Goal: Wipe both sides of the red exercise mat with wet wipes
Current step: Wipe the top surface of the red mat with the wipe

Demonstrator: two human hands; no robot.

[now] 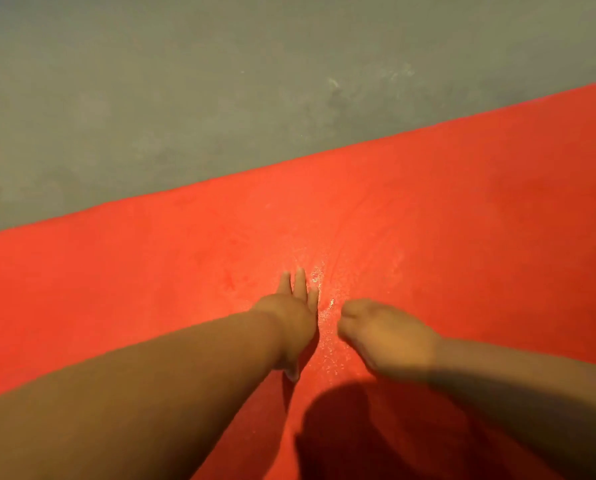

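In the head view, we find the red exercise mat (462, 220) lying flat on the grey floor (151, 98), its far edge running diagonally. Our left grip (291, 317) rests on the mat, fingers straight and close together. Our right grip (386, 337), just beside it, has its fingers curled under; we cannot tell whether they pinch anything. A wet sheen (326, 306) lies between both.

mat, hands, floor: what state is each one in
mat: spread flat on the floor, wet sheen between the hands
left hand: fingers straight, pressing flat on the mat
right hand: fingers curled under, resting on the mat, no wipe visible
floor: grey, scuffed
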